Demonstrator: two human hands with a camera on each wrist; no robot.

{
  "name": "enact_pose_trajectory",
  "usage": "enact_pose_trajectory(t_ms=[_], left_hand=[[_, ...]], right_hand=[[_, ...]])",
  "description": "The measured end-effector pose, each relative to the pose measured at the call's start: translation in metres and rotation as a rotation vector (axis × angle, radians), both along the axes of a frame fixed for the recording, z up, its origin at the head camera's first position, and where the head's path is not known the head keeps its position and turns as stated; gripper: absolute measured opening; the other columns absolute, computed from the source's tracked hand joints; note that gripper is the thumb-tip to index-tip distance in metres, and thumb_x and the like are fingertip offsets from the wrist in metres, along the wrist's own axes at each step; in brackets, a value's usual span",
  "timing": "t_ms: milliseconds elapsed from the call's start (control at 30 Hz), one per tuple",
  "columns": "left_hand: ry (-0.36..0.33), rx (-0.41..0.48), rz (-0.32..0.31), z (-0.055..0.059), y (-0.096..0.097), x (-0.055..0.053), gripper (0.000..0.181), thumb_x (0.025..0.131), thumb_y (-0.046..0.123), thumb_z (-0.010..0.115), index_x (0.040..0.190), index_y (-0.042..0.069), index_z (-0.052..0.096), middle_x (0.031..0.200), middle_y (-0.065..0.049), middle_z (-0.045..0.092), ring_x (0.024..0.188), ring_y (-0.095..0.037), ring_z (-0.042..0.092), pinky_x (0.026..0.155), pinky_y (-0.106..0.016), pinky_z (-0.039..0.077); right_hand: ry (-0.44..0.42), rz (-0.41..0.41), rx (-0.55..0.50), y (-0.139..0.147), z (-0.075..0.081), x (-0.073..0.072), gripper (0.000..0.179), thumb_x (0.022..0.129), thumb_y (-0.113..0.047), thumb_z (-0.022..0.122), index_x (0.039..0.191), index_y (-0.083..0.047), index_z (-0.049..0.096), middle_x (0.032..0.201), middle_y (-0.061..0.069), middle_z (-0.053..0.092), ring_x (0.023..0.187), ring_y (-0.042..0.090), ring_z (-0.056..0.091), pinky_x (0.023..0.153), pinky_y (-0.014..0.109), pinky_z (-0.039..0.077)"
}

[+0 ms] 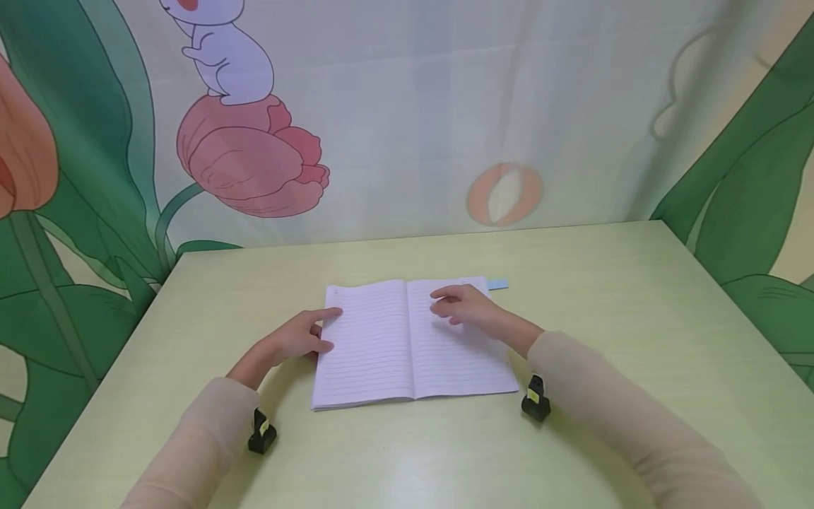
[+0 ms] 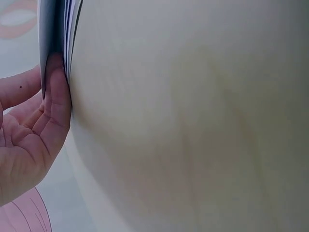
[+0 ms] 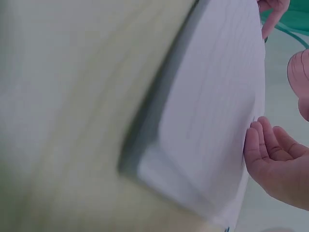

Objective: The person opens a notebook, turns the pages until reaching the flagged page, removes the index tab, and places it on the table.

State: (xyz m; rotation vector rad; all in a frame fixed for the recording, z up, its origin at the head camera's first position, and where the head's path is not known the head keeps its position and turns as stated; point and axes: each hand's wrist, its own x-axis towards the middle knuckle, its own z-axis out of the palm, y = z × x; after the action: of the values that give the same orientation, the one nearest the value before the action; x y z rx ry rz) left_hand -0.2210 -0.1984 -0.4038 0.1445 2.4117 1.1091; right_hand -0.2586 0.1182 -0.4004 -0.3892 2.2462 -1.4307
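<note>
A lined notebook (image 1: 365,353) lies spread on the table, its ruled pages facing up. At its left edge my left hand (image 1: 299,334) pinches some leaves. In the left wrist view, fingers of that hand (image 2: 36,125) reach in between the notebook's leaves (image 2: 72,29), with another digit on the outer face. Over the upper part of the right page (image 1: 451,360) is my right hand (image 1: 467,309), its fingers loosely bent and holding nothing. The right wrist view has the right hand's fingertips (image 3: 263,140) close at the page surface (image 3: 207,106).
A light blue strip (image 1: 498,284) sticks out past the notebook's top right edge. The pale table (image 1: 407,459) extends around the notebook. Behind it hangs a printed curtain (image 1: 407,141) with flowers and leaves. Small black devices (image 1: 536,399) sit at both wrists.
</note>
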Motion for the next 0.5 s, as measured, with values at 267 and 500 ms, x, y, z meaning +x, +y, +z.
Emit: enact_pose_trajectory(t_ms=[267, 500], left_hand=[[0.005, -0.016, -0.002, 0.003, 0.001, 0.002, 0.064, 0.083, -0.001, 0.060, 0.141, 0.007, 0.033, 0.081, -0.013, 0.053, 0.065, -0.018, 0.054, 0.062, -0.028, 0.043], [0.002, -0.018, -0.005, 0.002, 0.001, 0.002, 0.064, 0.084, 0.000, 0.060, 0.141, 0.007, 0.033, 0.085, -0.014, 0.054, 0.067, -0.018, 0.054, 0.063, -0.028, 0.043]], right_hand=[[0.168, -0.040, 0.131, 0.025, -0.003, -0.012, 0.048, 0.084, -0.014, 0.063, 0.125, 0.007, 0.048, 0.117, 0.021, 0.056, 0.109, 0.031, 0.051, 0.092, 0.039, 0.039], [0.301, 0.000, 0.281, 0.035, -0.008, -0.020, 0.057, 0.075, -0.013, 0.072, 0.124, 0.008, 0.049, 0.124, 0.022, 0.051, 0.118, 0.035, 0.044, 0.099, 0.042, 0.032]])
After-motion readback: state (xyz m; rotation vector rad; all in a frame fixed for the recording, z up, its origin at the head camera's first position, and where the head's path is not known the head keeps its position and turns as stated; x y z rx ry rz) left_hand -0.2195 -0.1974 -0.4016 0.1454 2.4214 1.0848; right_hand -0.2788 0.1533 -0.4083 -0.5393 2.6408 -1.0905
